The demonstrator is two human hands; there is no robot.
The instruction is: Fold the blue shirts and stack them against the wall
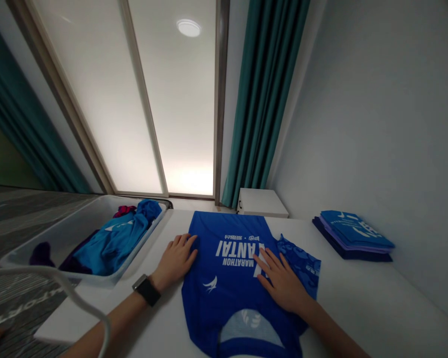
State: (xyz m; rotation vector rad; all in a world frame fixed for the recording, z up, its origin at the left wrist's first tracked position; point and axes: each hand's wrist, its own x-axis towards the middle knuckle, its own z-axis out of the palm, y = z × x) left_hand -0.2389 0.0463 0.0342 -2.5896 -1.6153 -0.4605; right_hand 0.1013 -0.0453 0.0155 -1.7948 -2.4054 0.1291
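Note:
A blue T-shirt (pixel 227 293) with white lettering lies flat on the white table (pixel 160 328), its collar toward me. One patterned sleeve sticks out on the right, while the left side is out straight. My left hand (pixel 176 258), with a dark watch on the wrist, rests at the shirt's left edge, fingers stretched and touching the cloth. On the right part of the lettering lies my right hand (pixel 281 281), flat with fingers spread. Neither hand grips anything.
Left of the table stands a translucent plastic bin (pixel 78 219) holding crumpled blue, red and dark clothes (pixel 112 243). A stack of folded shirts (pixel 353 233) sits at the right by the wall. Behind the table is a white cabinet (pixel 263 201). A pale cable (pixel 67 286) curves across the lower left.

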